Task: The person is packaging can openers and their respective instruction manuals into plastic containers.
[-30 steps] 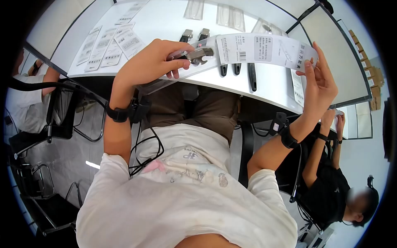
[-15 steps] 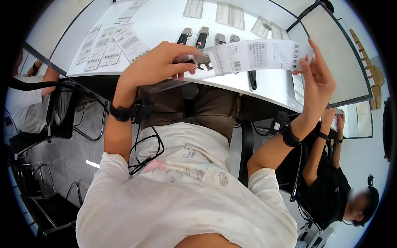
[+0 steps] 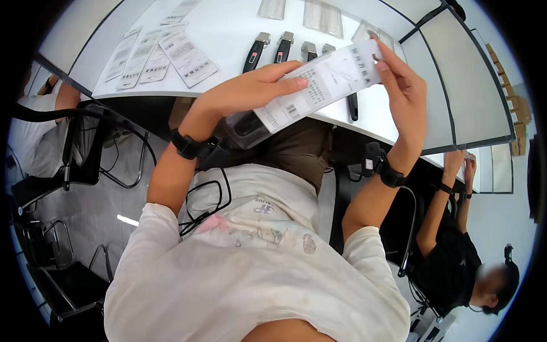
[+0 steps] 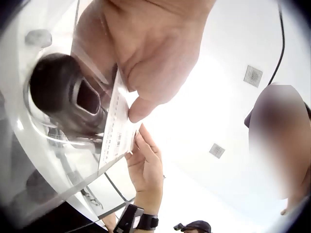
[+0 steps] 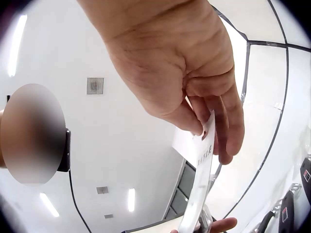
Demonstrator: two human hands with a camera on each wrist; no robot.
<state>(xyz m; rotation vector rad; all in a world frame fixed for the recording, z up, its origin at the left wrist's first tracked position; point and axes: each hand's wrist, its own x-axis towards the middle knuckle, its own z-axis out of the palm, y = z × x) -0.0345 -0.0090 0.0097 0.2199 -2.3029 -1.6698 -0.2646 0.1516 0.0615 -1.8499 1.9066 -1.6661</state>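
Observation:
Between both hands is a clear plastic blister pack with a white printed card along it. A black-handled tool lies inside the plastic; its metal head is hidden behind the left hand and card in the head view. My left hand grips the pack around its middle, thumb flat on the printed side. At the card's far end, by its hanging hole, my right hand pinches the corner between thumb and fingers. The pack slants over the table's front edge, above the lap.
Several black-handled tools with metal heads lie on the white table beyond the pack. Printed cards are spread at the left. Clear plastic shells lie toward the back. Partition panels border the table; another person sits at the right.
My right hand has moved left, swinging the card from nearly level to a slant. My left hand has shifted right, thumb now on the card. The metal head, visible earlier, is now covered.

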